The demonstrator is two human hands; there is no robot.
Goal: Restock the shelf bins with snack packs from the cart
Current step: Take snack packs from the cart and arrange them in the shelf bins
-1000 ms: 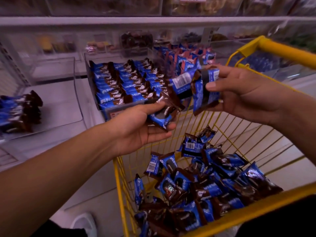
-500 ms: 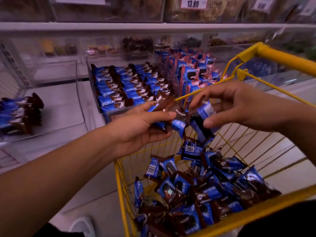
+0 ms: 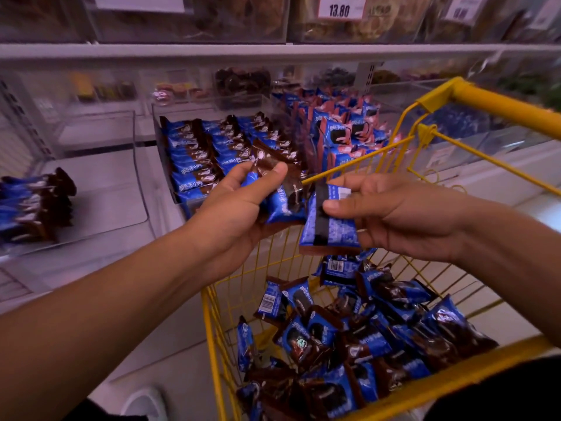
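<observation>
Left hand (image 3: 233, 208) gripping a small stack of snack packs (image 3: 280, 192), right hand (image 3: 391, 214) pinching one pack (image 3: 329, 221) just beside it, above the cart (image 3: 485, 101), shelf bin (image 3: 197, 153) just beyond

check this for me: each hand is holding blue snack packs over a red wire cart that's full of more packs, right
Not quite: the wire cart is yellow, not red, as the head view shows. The rest holds: the left hand and right hand each hold blue snack packs over it, with more packs piled inside.
</observation>
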